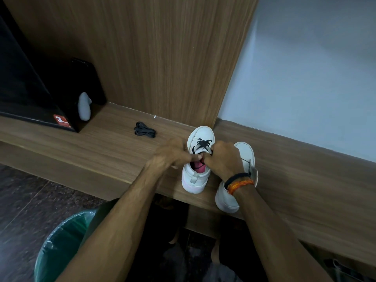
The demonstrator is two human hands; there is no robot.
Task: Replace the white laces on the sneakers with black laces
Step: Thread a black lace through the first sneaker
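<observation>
Fingers point(198, 157) of both hands pinched on the black lace point(202, 144) above the left sneaker point(198, 159). Left hand point(171, 154) and right hand point(222, 159) pressed together over its tongue. Sneaker near the shelf point(101, 147) front edge; second sneaker point(242, 174) just beside; spare black lace point(144, 130) toward the back edge.

White sneaker point(198, 157) upright on the wooden worktop point(114, 151), toe toward the back panel, black lace point(201, 144) crisscrossed through the front eyelets, pink lining visible inside. Second white sneaker point(234, 180) just right of it, heel over the worktop edge. Spare black lace point(144, 130) bundled left of the laced sneaker.
</observation>
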